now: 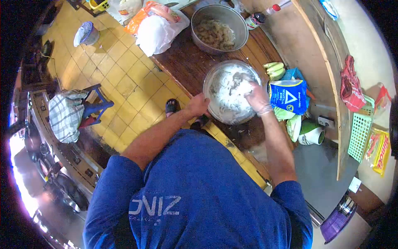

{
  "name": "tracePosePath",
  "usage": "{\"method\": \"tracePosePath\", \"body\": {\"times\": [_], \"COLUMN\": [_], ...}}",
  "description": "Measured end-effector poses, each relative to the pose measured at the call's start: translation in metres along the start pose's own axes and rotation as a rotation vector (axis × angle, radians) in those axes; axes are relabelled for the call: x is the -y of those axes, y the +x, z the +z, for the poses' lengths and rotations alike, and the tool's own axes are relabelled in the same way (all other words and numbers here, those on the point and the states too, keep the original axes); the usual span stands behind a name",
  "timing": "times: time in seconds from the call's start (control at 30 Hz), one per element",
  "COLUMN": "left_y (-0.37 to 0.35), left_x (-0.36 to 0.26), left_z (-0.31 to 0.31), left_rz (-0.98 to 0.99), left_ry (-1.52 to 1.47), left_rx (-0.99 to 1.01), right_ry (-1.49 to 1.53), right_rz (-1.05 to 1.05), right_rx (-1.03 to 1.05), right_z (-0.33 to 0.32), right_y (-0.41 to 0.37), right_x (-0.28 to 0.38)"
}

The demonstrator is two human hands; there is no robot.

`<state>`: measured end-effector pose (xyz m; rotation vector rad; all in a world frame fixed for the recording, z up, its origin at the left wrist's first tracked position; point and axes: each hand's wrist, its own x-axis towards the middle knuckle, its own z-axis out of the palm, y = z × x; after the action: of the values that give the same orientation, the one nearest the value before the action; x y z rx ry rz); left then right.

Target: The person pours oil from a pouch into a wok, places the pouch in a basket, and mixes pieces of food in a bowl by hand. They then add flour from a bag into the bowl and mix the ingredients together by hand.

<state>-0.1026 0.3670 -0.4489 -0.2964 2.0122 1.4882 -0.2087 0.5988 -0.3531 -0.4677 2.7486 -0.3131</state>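
A round metal bowl [211,112] with white flour [232,93] and greyish pieces in it stands on the brown wooden table. My left hand [199,104] grips the bowl's left rim. Over the bowl's right side is my right hand [258,98], in what looks like a clear plastic glove, its fingers curled and whitened with flour. What those fingers hold, if anything, is hidden. Behind the bowl sits a deep metal pot [199,39] holding several brownish-grey, shrimp-like pieces [215,35].
A blue flour packet [288,96], pale green vegetables [274,70] and a mug [311,136] stand close on the right. Behind left lies a white plastic bag [159,35]; a dark-lidded jar [257,20] is by the pot. A blue stool [99,103] stands on the yellow tiles.
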Motion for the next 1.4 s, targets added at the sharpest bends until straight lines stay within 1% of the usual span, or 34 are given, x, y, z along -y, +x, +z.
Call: {"method": "tracePosePath", "body": {"times": [0.03,0.07,0.1,0.13,0.2,0.23,0.3,0.33,0.37,0.4,0.43,0.47,0.5,0.53,0.6,0.63,0.7,0.73,0.8,0.83,0.87,0.9,0.93,0.97,1.03,1.07,1.13,1.17,1.2,1.23,1.3,1.33,1.37,1.4], "left_y": [0.004,0.006,0.009,0.010,0.012,0.014,0.017,0.021,0.027,0.031,0.029,0.027,0.024,0.025,0.026,0.024,0.019,0.020,0.031,0.040,0.053,0.061,0.052,0.032,0.024,0.026,0.030,0.029,0.030,0.025,0.008,0.002,-0.003,-0.005], "left_x": [0.008,0.013,0.018,0.021,0.027,0.027,0.027,0.033,0.041,0.050,0.045,0.041,0.036,0.039,0.045,0.040,0.025,0.031,0.057,0.070,0.084,0.089,0.075,0.050,0.035,0.038,0.045,0.047,0.049,0.042,0.013,0.004,-0.002,-0.007], "left_z": [0.003,0.006,0.008,0.008,0.006,0.006,0.007,0.010,0.013,0.017,0.015,0.014,0.013,0.014,0.016,0.014,0.011,0.012,0.021,0.029,0.037,0.039,0.031,0.018,0.010,0.011,0.014,0.016,0.017,0.016,0.004,-0.001,-0.005,-0.007], "left_rz": [0.000,0.061,0.123,0.125,0.437,0.436,0.205,0.205,0.272,0.338,0.338,0.225,0.109,0.109,0.180,0.178,-0.012,-0.015,0.296,0.296,0.231,0.166,0.170,0.149,0.133,0.141,0.150,0.268,0.387,0.390,0.127,0.129,0.091,0.054], "left_ry": [0.000,0.017,0.033,0.033,0.296,0.296,0.154,0.154,0.285,0.417,0.417,0.217,0.016,0.017,-0.068,-0.067,0.203,0.205,0.236,0.240,0.152,0.066,0.070,0.081,0.090,0.135,0.179,0.223,0.267,0.270,0.042,0.046,-0.006,-0.058], "left_rx": [0.001,-0.037,-0.075,-0.074,-0.175,-0.176,-0.018,-0.019,-0.101,-0.184,-0.185,-0.102,-0.017,-0.016,-0.009,-0.010,-0.059,-0.058,-0.217,-0.215,-0.185,-0.157,-0.158,-0.129,-0.101,-0.110,-0.117,-0.199,-0.280,-0.274,-0.086,-0.082,-0.021,0.040], "right_ry": [0.140,0.279,0.271,0.270,0.307,0.286,0.340,0.395,0.395,0.363,0.331,0.299,0.301,0.302,0.335,0.106,0.102,0.095,0.028,-0.169,-0.329,-0.241,-0.153,-0.154,0.120,0.029,0.041,0.041,0.165,0.289,0.320,0.351,0.258,0.259], "right_rz": [-0.055,-0.109,-0.094,-0.092,-0.093,-0.077,-0.023,0.031,0.031,-0.050,-0.130,-0.210,-0.210,-0.209,-0.081,-0.035,-0.075,-0.114,-0.123,-0.005,0.029,0.007,-0.016,-0.015,0.129,-0.069,-0.073,-0.072,-0.095,-0.115,-0.048,0.015,0.033,0.038], "right_rx": [0.054,0.107,0.117,0.115,0.122,0.035,0.052,0.068,0.068,0.085,0.102,0.118,0.072,0.072,0.107,0.280,0.339,0.397,0.302,0.237,0.105,0.055,0.005,0.002,0.251,-0.018,-0.020,-0.021,0.018,0.057,0.076,0.098,0.058,0.054], "right_z": [-0.009,-0.021,-0.032,-0.037,-0.042,-0.042,-0.047,-0.050,-0.052,-0.055,-0.059,-0.061,-0.060,-0.060,-0.060,-0.059,-0.034,-0.013,0.057,0.093,0.084,0.091,0.098,0.083,0.031,0.037,0.027,0.019,0.012,0.005,-0.042,-0.057,-0.054,-0.052], "right_y": [0.000,-0.001,-0.007,-0.008,-0.008,-0.009,-0.009,-0.009,-0.008,-0.006,-0.004,-0.003,-0.004,-0.004,-0.001,0.006,0.020,0.024,0.027,0.025,0.009,0.005,0.003,0.000,-0.006,-0.004,-0.011,-0.010,-0.008,-0.009,-0.016,-0.019,-0.015,-0.017], "right_x": [-0.005,-0.001,0.007,0.010,0.012,0.011,0.011,0.012,0.011,0.009,0.006,0.006,0.007,0.009,0.012,0.008,-0.001,-0.006,-0.005,0.002,0.032,0.027,0.021,0.020,0.019,0.004,-0.026,-0.033,-0.039,-0.040,0.001,0.014,0.009,0.006]}}
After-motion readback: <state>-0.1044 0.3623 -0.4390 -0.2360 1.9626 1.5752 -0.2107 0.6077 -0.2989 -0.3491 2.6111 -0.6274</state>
